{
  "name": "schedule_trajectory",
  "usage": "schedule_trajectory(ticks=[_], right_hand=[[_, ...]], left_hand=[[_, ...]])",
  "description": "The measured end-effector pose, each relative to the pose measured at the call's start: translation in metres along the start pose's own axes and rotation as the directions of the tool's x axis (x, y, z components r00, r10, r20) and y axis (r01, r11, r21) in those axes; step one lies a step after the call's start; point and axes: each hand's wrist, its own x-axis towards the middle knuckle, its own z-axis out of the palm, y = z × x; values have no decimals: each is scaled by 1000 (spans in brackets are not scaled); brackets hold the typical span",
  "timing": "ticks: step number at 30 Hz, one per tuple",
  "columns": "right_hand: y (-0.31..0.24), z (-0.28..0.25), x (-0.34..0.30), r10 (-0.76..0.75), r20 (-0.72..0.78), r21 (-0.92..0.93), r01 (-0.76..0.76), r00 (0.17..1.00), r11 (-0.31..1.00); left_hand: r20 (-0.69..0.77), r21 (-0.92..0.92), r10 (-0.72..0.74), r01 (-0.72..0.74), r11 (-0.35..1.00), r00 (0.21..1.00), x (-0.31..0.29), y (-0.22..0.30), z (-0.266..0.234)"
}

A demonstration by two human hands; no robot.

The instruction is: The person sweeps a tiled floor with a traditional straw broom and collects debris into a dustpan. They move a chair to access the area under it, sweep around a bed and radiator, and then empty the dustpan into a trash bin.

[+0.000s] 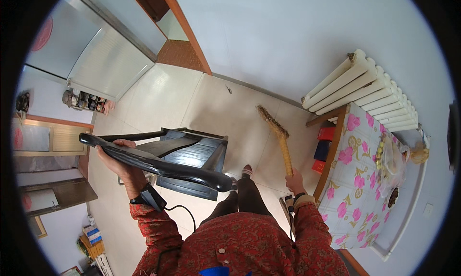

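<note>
Chair (163,168), blk, wooden, qty 1. Loc.: L of person's legs (246,194); floor contact unclear. L hand (120,164) nr L end of top rail, fingers wrapped round it.

Broom (282,144), straw, qty 1. Loc.: R side, head angled fwd; R hand (295,182) at handle end, fingers curled round it. Bristles touching floor (153,93): can't tell.

Adj.: surface w/ floral cloth (355,223), R; white radiator (365,84) beyond; sm. dark item (229,89) on floor nr wall, type unclear.

Risks (est.): off-centre, one-hand hold cd let chair swing or tip twd legs; glossy rail cd slip if grip slackens; wrist cable (194,220), looped nr rail, may snag; chair may knock nearby foot (247,171); broom swung R may hit surface.
</note>
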Motion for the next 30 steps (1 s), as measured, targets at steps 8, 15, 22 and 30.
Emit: schedule_trajectory(ticks=[8,15,22,30], right_hand=[[-20,-3,-4,-116,-24,-23,116,993,993],[-18,-2,21,-44,-80,-124,34,996,992],[-47,-22,83,70,-123,72,-62,990,995],[-21,49,161,-251,184,-733,303,950,609]], left_hand=[[-150,-180,-38,10,984,988,14,7,-70],[-144,-101,-65,51,994,987,47,16,-105],[-1,192,-7,7,981,1000,83,5,-103],[293,178,-148,99,979,944,101,6,-98]])
